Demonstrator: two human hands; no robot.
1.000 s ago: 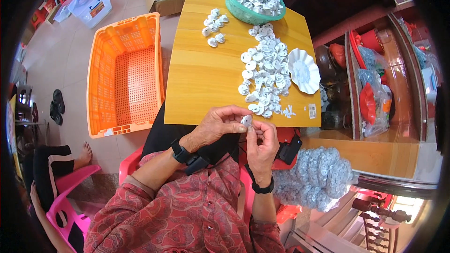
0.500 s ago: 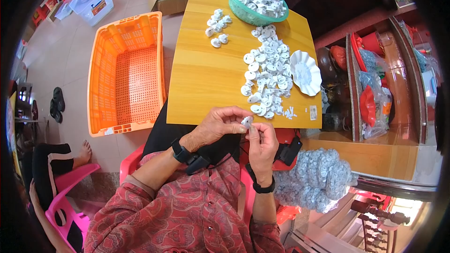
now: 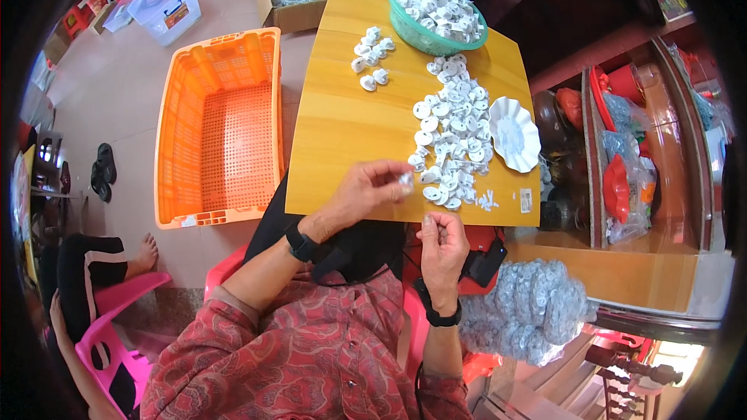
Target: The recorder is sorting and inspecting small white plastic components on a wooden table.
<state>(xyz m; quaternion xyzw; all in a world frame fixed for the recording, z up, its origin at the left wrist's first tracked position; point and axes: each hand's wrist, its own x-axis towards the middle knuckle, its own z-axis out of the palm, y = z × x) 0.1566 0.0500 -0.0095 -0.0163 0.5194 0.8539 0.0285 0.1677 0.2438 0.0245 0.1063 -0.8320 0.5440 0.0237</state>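
White plastic piece pinched in left hand fingers; right hand curled.

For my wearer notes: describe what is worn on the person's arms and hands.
Both hands are bare, no gloves. The left wrist carries a black watch, the right wrist a black band. The sleeves are red with a paisley-like pattern, pushed up the forearms.

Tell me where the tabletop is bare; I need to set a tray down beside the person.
The wooden table is bare along its left half, between the small cluster of white pieces and the left hand. The right half is crowded: the long pile of white pieces, white scalloped dish and green bowl.
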